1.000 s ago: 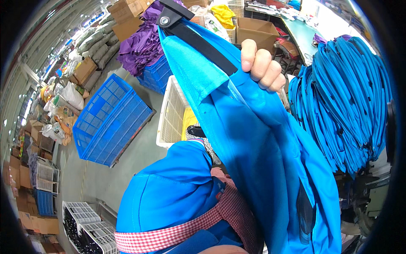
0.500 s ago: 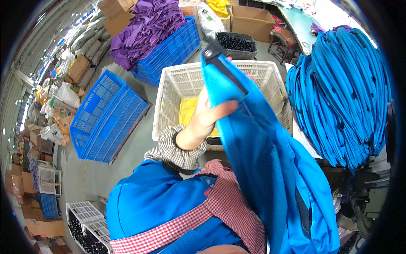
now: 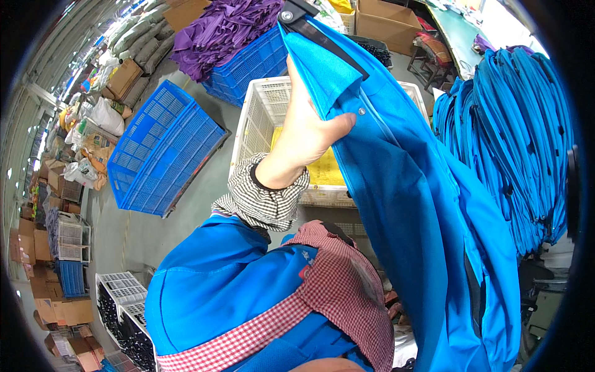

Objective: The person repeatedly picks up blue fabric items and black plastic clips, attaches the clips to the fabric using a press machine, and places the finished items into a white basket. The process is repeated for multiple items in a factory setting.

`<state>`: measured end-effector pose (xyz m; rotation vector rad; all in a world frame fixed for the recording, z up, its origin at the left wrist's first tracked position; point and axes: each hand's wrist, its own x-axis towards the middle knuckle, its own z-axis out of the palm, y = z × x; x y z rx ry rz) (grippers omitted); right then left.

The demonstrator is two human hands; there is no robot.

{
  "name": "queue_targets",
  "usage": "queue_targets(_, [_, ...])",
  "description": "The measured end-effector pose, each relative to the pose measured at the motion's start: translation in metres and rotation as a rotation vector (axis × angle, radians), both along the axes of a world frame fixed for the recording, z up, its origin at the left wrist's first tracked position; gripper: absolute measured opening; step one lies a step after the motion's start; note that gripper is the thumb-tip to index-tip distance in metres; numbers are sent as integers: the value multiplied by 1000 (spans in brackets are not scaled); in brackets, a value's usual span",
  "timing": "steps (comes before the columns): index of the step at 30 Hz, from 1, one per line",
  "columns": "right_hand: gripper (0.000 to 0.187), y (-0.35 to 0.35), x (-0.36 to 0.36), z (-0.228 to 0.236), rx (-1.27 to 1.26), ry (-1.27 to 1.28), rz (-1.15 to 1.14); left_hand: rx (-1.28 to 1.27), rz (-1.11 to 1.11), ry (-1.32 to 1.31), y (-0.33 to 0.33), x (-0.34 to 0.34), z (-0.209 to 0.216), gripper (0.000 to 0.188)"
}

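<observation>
A long blue fabric piece (image 3: 396, 161) hangs in front of me, running from the top middle down to the lower right. My left hand (image 3: 313, 133) grips its left edge, thumb on the near side and the other fingers hidden behind the cloth. A black strap (image 3: 328, 46) with a metal snap runs along the upper end, which is folded over. Below the fold, close to my thumb, a small metal stud (image 3: 362, 111) shows. My right hand is not visible. Behind the cloth stands a white plastic crate (image 3: 257, 121) with yellow fabric (image 3: 325, 168) inside.
A large heap of blue fabric pieces (image 3: 520, 136) lies at the right. Toward the far left are a blue crate (image 3: 164, 149) and another blue crate (image 3: 254, 68) piled with purple fabric (image 3: 223, 37). White crates (image 3: 127, 288) with black parts sit at the lower left.
My left hand and the blue fabric's top end have risen and come closer. The fabric's lower part has shifted right. Fingertips seen behind the cloth earlier no longer show.
</observation>
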<state>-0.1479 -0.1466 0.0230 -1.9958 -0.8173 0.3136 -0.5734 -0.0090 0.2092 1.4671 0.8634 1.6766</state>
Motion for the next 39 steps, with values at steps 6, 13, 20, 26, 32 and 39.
queue_targets(6, [57,2,7,-7,-10,2,20,58,-50,-32,-8,0,13,100])
queue_targets(13, [57,-19,14,-13,-4,18,-21,19,-99,-96,-15,1,17,96])
queue_targets(20, [57,-68,36,-3,26,-8,-163,-51,-1047,-885,3,20,-3,72])
queue_targets(26, [58,-122,41,-1,-84,-843,-74,-17,-1418,-315,69,91,-72,74])
queue_targets(32, [45,-86,-20,-30,377,339,-295,-511,-1330,20,38,195,-69,42])
queue_targets(39, [28,-72,-76,0,509,913,68,-819,-1231,149,-44,289,-161,34])
